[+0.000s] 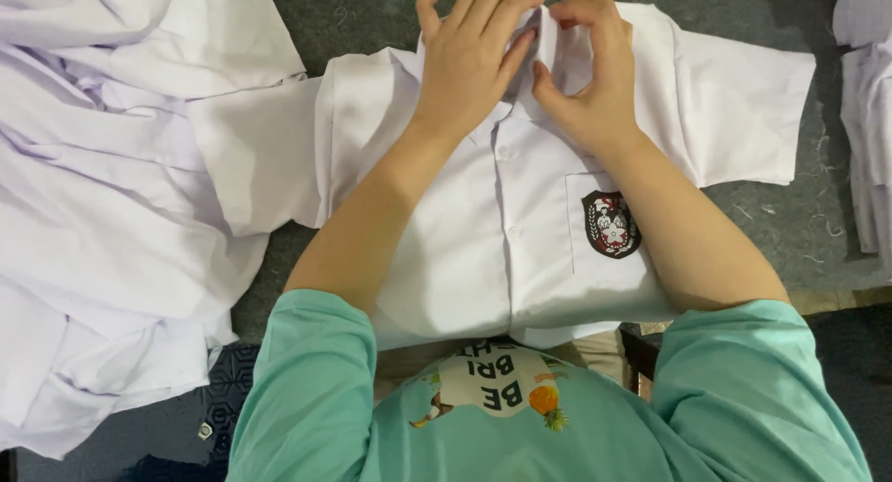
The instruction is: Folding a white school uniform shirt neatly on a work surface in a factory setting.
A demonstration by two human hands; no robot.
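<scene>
Our left hand (474,59) and right hand (590,73) both pinch the collar (548,36) of the white shirt (483,250), spread flat and buttoned beneath our wrists (badge pocket (609,224) below the right), likely to square it; loose white garments (102,212) lie left.

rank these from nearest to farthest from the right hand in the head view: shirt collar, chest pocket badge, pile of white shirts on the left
1. shirt collar, under the right hand fingers.
2. chest pocket badge, below the hand, beside the forearm.
3. pile of white shirts, far across on the left.

Grey table (362,17) w/ white shirt (483,250) flat, more white shirts (102,212) piled at left.
</scene>
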